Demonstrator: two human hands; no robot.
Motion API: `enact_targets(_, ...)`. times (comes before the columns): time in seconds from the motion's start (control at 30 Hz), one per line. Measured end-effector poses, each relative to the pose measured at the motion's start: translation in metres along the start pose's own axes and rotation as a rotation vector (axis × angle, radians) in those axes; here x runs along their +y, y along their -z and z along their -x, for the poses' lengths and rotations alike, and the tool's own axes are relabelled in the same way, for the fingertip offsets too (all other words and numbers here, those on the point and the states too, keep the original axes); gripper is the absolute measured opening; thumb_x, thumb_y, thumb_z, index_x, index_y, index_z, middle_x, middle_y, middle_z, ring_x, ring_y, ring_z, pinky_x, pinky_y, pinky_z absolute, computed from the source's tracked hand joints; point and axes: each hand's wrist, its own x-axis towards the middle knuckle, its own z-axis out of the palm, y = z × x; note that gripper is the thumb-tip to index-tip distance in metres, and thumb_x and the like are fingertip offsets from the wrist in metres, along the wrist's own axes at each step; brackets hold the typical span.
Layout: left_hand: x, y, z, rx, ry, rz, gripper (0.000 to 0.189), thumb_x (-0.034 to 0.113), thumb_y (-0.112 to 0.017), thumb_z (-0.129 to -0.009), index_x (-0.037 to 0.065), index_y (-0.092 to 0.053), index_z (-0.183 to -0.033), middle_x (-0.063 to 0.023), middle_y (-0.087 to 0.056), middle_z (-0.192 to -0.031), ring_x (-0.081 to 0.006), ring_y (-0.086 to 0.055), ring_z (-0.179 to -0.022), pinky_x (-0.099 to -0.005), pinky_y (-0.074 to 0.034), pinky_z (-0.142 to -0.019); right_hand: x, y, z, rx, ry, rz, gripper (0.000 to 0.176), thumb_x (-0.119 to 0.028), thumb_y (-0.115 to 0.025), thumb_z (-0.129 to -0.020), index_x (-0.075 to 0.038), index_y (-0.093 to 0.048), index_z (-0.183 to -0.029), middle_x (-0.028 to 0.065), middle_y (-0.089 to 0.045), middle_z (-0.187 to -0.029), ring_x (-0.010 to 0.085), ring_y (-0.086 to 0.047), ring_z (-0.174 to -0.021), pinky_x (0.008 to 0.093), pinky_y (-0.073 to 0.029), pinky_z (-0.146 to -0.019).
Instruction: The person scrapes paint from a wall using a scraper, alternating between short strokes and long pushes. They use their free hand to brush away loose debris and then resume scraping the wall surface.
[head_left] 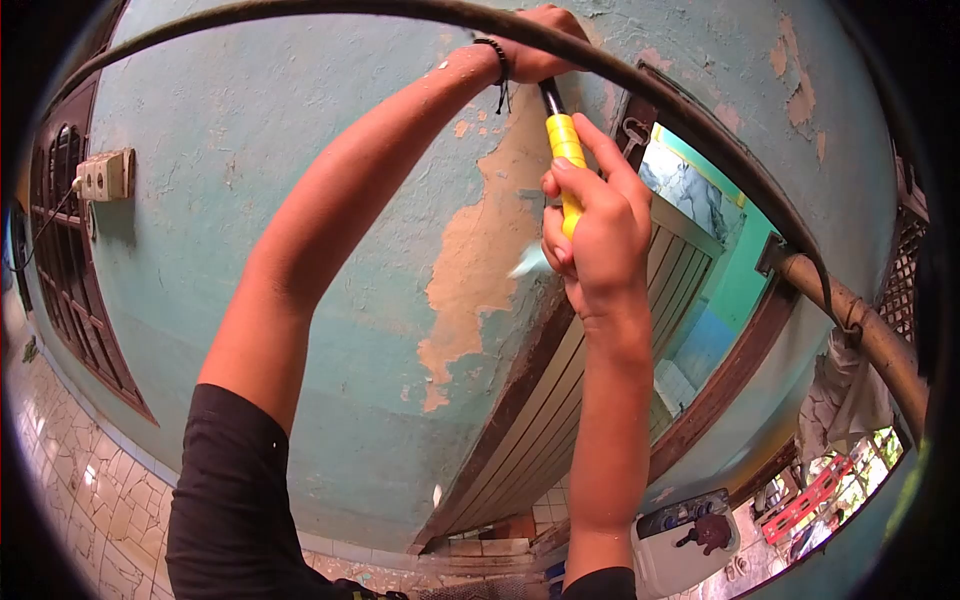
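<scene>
My right hand (605, 215) is wrapped round the yellow grip of a hand tool (563, 140) with a black neck, held upright against the wall. Above it, my left hand (545, 45) is closed at the top of the black neck, and the tool's head is hidden behind it. A dark cable crosses in front of that hand. The turquoise wall (330, 400) has a long bare tan patch (465, 265) where paint is gone, just left of the tool. A blurred pale flake (530, 262) shows below the grip.
A slatted door (540, 430) and an open doorway stand to the right. At left are a socket box (103, 177) with a plug and a dark wooden door (75, 240). A thick pipe (850, 320) juts out at right, above a pale basin (680, 565).
</scene>
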Motion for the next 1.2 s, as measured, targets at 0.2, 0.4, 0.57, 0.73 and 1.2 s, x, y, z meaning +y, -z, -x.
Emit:
enact_targets(0.2,0.082,-0.018,0.097,0.034,0.135,0.133,0.045,0.038,-0.065,-0.089,0.003,-0.059,-0.061,-0.0167,-0.051,-0.056,-0.0324,-0.047,-0.048,-0.0462,-0.038,-0.051,0.071,-0.005,0.071,0.006,0.026,0.096,0.058,-0.006,-0.057,-0.099,0.003,-0.043,-0.154,0.0056,-0.058,-0.084,0.0062,-0.048,-0.05,0.0245,-0.04,-0.043)
enact_targets(0.4,0.26,-0.083,0.291,-0.212,0.329,0.373,0.031,0.026,-0.074,-0.078,0.01,-0.051,-0.064,-0.0095,-0.051,-0.066,-0.0318,-0.056,-0.063,-0.0448,-0.042,-0.058,0.187,-0.012,0.269,0.021,-0.481,-0.179,0.062,0.0,-0.061,-0.094,-0.005,-0.037,-0.152,0.005,-0.059,-0.078,0.0094,-0.053,-0.05,0.0259,-0.045,-0.044)
enact_targets(0.57,0.38,-0.099,0.43,0.577,1.316,1.623,0.038,0.041,-0.071,-0.093,0.006,-0.065,-0.108,-0.0123,-0.071,-0.103,-0.0268,-0.07,-0.091,-0.0427,-0.055,-0.085,0.257,0.004,0.415,0.099,-0.654,-0.081,0.07,0.006,-0.063,-0.091,-0.007,-0.033,-0.153,0.0071,-0.062,-0.079,0.0097,-0.054,-0.049,0.0256,-0.045,-0.042)
enact_targets(0.73,0.457,-0.108,0.609,0.122,1.687,1.366,0.054,0.051,-0.069,-0.092,0.008,-0.063,-0.124,-0.0177,-0.072,-0.107,-0.035,-0.071,-0.095,-0.0476,-0.056,-0.087,0.25,0.019,0.437,0.26,-0.581,0.051,0.06,0.001,-0.062,-0.097,-0.004,-0.036,-0.151,0.0032,-0.058,-0.074,0.0076,-0.05,-0.05,0.0254,-0.042,-0.044)
enact_targets(1.2,0.47,-0.165,0.468,-0.057,0.702,0.238,0.024,0.019,-0.071,-0.081,0.007,-0.068,-0.102,-0.0113,-0.066,-0.1,-0.0317,-0.064,-0.097,-0.0448,-0.053,-0.087,0.319,0.11,0.482,-0.056,-0.557,0.422,0.052,-0.007,-0.057,-0.106,0.001,-0.04,-0.154,0.0068,-0.064,-0.091,0.0066,-0.052,-0.061,0.0219,-0.044,-0.053)
